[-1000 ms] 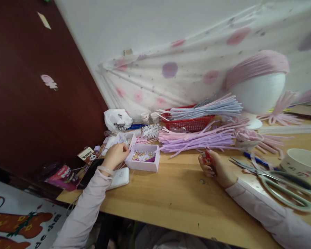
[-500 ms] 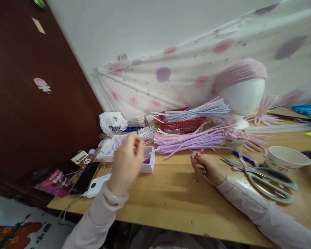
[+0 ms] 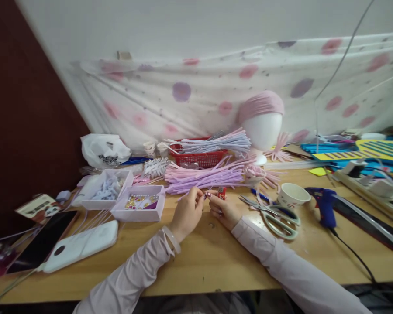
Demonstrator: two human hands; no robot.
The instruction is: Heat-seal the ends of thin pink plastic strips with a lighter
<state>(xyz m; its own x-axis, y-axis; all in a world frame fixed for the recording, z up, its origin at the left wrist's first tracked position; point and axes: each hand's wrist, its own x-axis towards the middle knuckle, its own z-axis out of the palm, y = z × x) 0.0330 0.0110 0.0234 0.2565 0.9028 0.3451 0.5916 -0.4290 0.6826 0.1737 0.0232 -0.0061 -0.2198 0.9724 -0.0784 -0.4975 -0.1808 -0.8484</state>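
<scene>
My left hand and my right hand meet at the middle of the wooden table, fingertips almost touching. The left pinches something too small to make out. My right hand is closed round a small red object that sticks up from its fingers. Just behind both hands lies a pile of pink and lilac pipe cleaners. A lilac box of small decorations sits left of my left hand.
Green-handled scissors, a paper cup and a blue glue gun lie to the right. A red basket of pipe cleaners and a foam head stand behind. A white power bank and phone lie left.
My left hand left the boxes at the left, rose, and came across to meet my right hand. The view swung right, bringing in the glue gun and coloured sheets.
</scene>
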